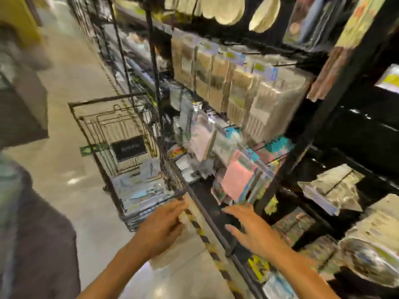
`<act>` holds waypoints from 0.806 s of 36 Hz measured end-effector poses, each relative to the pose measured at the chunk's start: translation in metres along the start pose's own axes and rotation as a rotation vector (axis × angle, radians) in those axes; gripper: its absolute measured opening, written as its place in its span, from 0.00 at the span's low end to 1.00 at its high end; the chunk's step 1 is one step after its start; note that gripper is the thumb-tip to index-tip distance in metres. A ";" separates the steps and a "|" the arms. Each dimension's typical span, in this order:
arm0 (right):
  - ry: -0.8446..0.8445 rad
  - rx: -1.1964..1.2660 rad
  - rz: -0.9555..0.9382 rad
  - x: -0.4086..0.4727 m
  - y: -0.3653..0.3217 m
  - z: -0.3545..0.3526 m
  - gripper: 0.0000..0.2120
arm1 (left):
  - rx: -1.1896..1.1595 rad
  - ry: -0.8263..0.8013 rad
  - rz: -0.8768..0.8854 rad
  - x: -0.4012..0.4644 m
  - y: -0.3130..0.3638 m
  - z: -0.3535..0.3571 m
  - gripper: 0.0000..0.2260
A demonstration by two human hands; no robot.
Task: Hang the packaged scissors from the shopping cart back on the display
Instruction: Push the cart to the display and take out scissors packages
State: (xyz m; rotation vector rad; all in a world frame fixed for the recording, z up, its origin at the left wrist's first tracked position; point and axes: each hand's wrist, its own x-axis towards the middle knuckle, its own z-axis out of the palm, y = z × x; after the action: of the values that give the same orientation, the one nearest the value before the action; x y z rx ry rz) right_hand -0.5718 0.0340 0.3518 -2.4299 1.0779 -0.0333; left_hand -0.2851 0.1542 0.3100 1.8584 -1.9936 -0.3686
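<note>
Blurred packages (142,188), scissors indistinguishable, lie in the wire cart (121,134) at my 11 o'clock. Left hand (160,226) and right hand (251,229): fingers spread, holding nothing. Display (302,134) at 1 o'clock; labels unreadable. Floor (71,108) open at 10.

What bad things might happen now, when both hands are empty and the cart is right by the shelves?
1. The picture is very blurred, so the hands may be moving fast. The left hand might bump the wire shopping cart instead of picking up a package.
2. The right hand is close to the hanging pink packets and might knock one off its hook.
3. The shiny packages in the cart lie in a pile, so the wrong one could get grabbed.
</note>
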 end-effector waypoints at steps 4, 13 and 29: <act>-0.090 0.003 -0.051 0.033 -0.024 0.030 0.26 | 0.003 0.047 -0.088 -0.037 -0.035 -0.008 0.24; -0.230 -0.008 -0.122 0.085 -0.071 0.067 0.29 | -0.045 0.029 -0.303 -0.092 -0.094 -0.008 0.27; -0.381 0.031 -0.161 0.230 -0.038 0.104 0.23 | -0.131 -0.092 -0.707 -0.053 -0.169 0.002 0.36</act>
State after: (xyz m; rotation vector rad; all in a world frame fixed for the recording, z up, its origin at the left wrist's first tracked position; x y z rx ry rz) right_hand -0.3651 -0.0629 0.2380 -2.3604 0.7068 0.3434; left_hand -0.1329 0.1922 0.2274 2.4385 -1.2550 -0.7638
